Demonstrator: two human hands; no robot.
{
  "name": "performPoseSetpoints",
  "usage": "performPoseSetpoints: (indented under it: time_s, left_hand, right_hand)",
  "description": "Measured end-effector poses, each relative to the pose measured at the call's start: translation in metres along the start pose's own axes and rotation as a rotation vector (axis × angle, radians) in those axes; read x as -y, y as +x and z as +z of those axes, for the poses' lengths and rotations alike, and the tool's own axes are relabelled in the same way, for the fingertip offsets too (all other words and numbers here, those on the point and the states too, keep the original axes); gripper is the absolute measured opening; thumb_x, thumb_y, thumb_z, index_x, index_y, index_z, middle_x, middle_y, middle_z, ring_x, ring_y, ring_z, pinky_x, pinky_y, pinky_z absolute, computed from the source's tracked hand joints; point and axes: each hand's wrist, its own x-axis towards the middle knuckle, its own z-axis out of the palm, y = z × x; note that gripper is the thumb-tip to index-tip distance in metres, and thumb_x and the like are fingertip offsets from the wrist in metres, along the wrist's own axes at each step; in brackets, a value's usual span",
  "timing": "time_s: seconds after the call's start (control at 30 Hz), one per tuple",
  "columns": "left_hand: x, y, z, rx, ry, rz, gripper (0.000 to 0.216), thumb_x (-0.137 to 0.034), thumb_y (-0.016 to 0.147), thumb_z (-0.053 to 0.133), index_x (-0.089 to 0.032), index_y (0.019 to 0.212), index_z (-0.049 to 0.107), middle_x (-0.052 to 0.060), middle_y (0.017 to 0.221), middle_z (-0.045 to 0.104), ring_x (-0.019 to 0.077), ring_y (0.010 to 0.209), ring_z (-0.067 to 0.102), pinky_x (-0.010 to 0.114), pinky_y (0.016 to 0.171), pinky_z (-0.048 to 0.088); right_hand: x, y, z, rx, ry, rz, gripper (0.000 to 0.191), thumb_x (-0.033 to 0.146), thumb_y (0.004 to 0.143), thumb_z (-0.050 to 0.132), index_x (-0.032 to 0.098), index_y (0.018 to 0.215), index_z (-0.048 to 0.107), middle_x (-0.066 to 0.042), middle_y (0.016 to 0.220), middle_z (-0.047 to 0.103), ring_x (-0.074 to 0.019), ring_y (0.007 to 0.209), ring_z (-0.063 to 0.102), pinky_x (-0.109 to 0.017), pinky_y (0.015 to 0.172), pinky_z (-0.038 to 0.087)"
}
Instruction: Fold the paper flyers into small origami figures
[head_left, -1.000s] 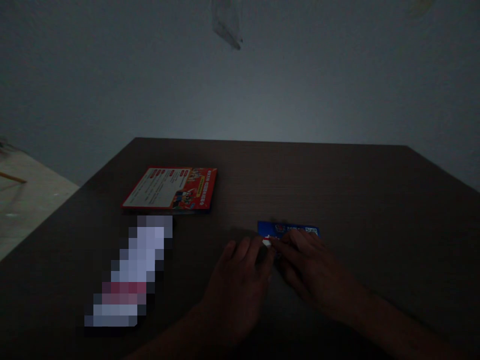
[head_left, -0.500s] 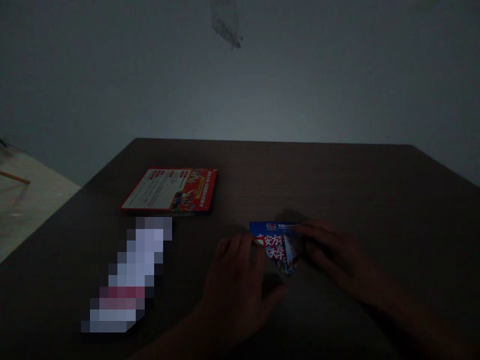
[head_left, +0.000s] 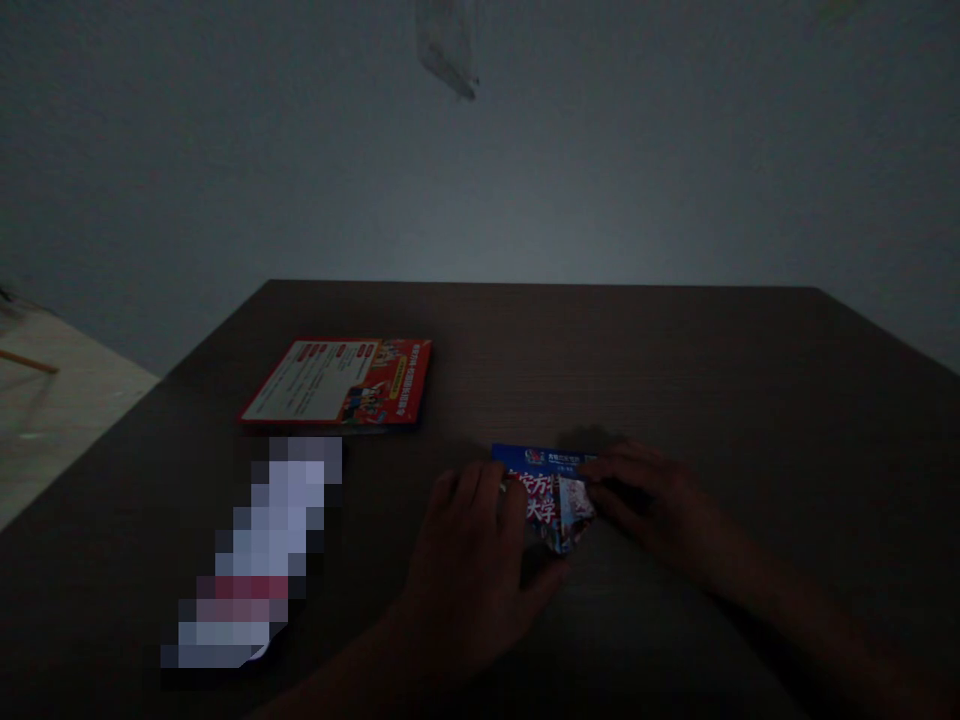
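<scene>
A small blue folded paper [head_left: 544, 495] with white and red printed lettering lies on the table, tapering to a point at its near side. My left hand [head_left: 472, 560] curls its fingers over the paper's left edge, pressing it down, with the thumb out to the side. Along the opposite edge, my right hand [head_left: 652, 500] pinches the folded flap between thumb and fingers. Parts of both side edges are hidden under my fingers.
A red and white printed leaflet stack [head_left: 337, 385] lies at the back left of the dark wooden table [head_left: 600, 350]. In front of it is a long, pixelated pale object [head_left: 262, 540]. A wall [head_left: 637, 150] stands behind the table.
My right hand has moved slightly left, drawing the right side of the paper inward so that a pale folded flap shows. My left hand stays almost in place.
</scene>
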Motion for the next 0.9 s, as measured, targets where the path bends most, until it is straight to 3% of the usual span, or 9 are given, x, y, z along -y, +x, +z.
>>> performPoseSetpoints:
  time_s: [0.13, 0.27, 0.5, 0.63, 0.9]
  left_hand:
    - [-0.001, 0.002, -0.002, 0.03, -0.065, 0.213, 0.032, -0.032, 0.085, 0.053, -0.016, 0.113, 0.053, 0.011, 0.112, 0.055, 0.0265, 0.102, 0.05, 0.043, 0.086, 0.044]
    - [-0.002, 0.001, 0.001, 0.033, -0.049, 0.307, 0.036, -0.023, 0.088, 0.048, -0.021, 0.123, 0.048, 0.01, 0.119, 0.052, 0.0256, 0.106, 0.05, 0.044, 0.092, 0.043]
    - [0.003, 0.001, 0.0, 0.058, -0.09, 0.274, 0.035, -0.02, 0.091, 0.041, -0.018, 0.125, 0.047, 0.01, 0.117, 0.053, 0.0243, 0.103, 0.051, 0.041, 0.087, 0.049]
    - [0.007, 0.003, -0.006, 0.057, -0.154, 0.214, 0.033, -0.016, 0.089, 0.041, -0.017, 0.121, 0.05, 0.01, 0.118, 0.053, 0.0231, 0.103, 0.052, 0.041, 0.088, 0.049]
    - [0.012, 0.001, -0.007, 0.001, -0.181, 0.217, 0.029, -0.015, 0.088, 0.041, -0.016, 0.115, 0.053, 0.009, 0.114, 0.053, 0.0216, 0.1, 0.052, 0.038, 0.087, 0.047]
  right_hand:
    - [0.003, 0.0, 0.0, 0.017, 0.053, 0.059, 0.017, 0.016, 0.087, 0.051, 0.022, 0.1, 0.061, -0.005, 0.088, 0.064, -0.02, 0.083, 0.058, -0.037, 0.074, 0.047]
    - [0.006, 0.001, 0.0, 0.019, 0.077, 0.064, 0.018, 0.015, 0.087, 0.05, 0.022, 0.099, 0.061, -0.005, 0.086, 0.063, -0.0198, 0.081, 0.058, -0.037, 0.072, 0.047]
    - [0.0, -0.003, -0.004, 0.018, 0.143, -0.008, 0.022, 0.013, 0.085, 0.053, 0.024, 0.104, 0.059, -0.005, 0.098, 0.061, -0.0183, 0.092, 0.057, -0.035, 0.079, 0.048]
    - [-0.005, -0.006, -0.008, 0.044, 0.042, -0.075, 0.031, 0.018, 0.078, 0.064, 0.023, 0.109, 0.058, -0.007, 0.112, 0.055, -0.021, 0.104, 0.053, -0.036, 0.087, 0.046]
    - [-0.006, -0.001, -0.002, 0.051, -0.168, -0.22, 0.021, 0.018, 0.081, 0.06, 0.022, 0.102, 0.062, -0.008, 0.104, 0.061, -0.0216, 0.095, 0.056, -0.04, 0.082, 0.045]
